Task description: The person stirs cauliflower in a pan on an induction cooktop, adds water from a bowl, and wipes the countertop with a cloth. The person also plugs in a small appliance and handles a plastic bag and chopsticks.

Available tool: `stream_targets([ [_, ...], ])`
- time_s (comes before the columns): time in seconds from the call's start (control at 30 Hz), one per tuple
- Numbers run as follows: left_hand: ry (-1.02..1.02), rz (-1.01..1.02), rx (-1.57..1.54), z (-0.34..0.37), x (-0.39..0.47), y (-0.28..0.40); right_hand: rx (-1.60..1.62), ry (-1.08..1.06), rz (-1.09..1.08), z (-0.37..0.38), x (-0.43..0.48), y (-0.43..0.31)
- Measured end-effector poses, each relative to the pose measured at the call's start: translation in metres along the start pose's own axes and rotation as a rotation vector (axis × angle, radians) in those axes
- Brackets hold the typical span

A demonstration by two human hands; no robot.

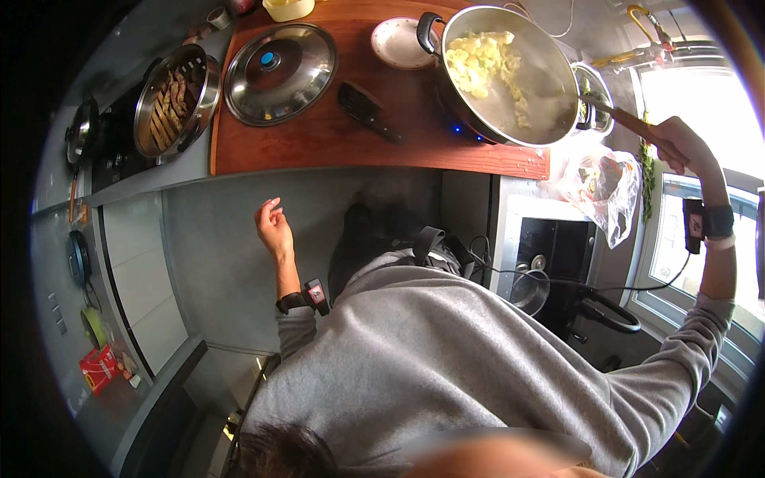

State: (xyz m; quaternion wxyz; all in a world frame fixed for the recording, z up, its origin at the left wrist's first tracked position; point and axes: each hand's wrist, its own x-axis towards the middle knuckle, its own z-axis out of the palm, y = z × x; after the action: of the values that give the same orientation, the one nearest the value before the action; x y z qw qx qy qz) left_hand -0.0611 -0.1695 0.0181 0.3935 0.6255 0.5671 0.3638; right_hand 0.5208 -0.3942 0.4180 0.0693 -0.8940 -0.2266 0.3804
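My right hand (681, 143) is shut on the wooden handle of a spatula (636, 125), whose far end reaches over the rim into a large steel pot (553, 113). Pale yellow clumps that look like scrambled egg (481, 63) lie in the pot, mostly on its left side, and steam blurs the inside. Beneath the pot, blue lights glow on a dark portable cooker (469, 132). My left hand (275, 230) hangs free in front of the counter, fingers loosely bent and holding nothing. A broad dark-bladed knife (367, 110) lies on the wooden worktop (412, 146).
A steel lid (281, 77) and a patterned plate (400, 43) rest on the worktop. Leftward, a steel pan (206, 89) holds browned strips and a slotted utensil. A plastic bag (609, 185) lies below the pot's right side, near a sink with a small pot (529, 293).
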Motion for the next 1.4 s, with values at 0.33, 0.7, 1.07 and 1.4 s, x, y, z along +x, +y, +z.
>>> stream_targets([
  [0.33,-0.001,0.09,-0.047,-0.001,-0.003,-0.001,-0.208,-0.052,-0.209,0.039,0.063,-0.025],
  [0.7,0.084,0.083,-0.062,-0.007,-0.006,-0.002,0.075,-0.236,0.118,0.054,0.024,0.018],
  [1.07,0.073,0.073,-0.013,-0.008,0.002,0.009,0.055,0.015,-0.111,0.04,0.017,0.027],
  [1.4,0.09,0.053,-0.026,-0.01,0.002,0.0,0.0,-0.035,-0.226,0.067,0.071,0.027],
])
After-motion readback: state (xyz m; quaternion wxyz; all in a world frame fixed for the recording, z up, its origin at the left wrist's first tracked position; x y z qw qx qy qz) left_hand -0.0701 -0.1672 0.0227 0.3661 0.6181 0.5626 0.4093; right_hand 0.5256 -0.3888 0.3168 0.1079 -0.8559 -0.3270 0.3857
